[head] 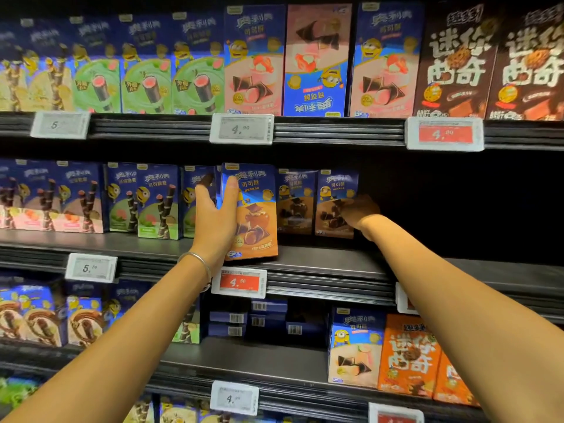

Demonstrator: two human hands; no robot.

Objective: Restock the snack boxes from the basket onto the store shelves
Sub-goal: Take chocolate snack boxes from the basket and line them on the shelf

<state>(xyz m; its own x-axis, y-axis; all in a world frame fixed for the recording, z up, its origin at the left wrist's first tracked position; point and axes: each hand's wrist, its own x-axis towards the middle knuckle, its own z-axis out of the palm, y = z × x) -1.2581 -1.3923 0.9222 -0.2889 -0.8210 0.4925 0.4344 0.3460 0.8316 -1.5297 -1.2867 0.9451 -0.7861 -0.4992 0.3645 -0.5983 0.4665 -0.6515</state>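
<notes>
Shelved boxes (296, 203) beside orange snack box (256, 221)

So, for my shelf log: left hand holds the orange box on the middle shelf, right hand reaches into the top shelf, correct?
Wrong shelf: the head view shows the right hand at a brown box on the middle shelf too. The left hand does hold the orange box.

At centre right of the frame the middle shelf (320, 257) runs bare into a dark bay, right of two brown boxes (296, 206). Left of centre, packed boxes (91, 199) close it. An orange box (256, 221) stands forward at the edge. The upper shelf rail (335, 132) and its price tags (444, 134) cap the opening.
</notes>
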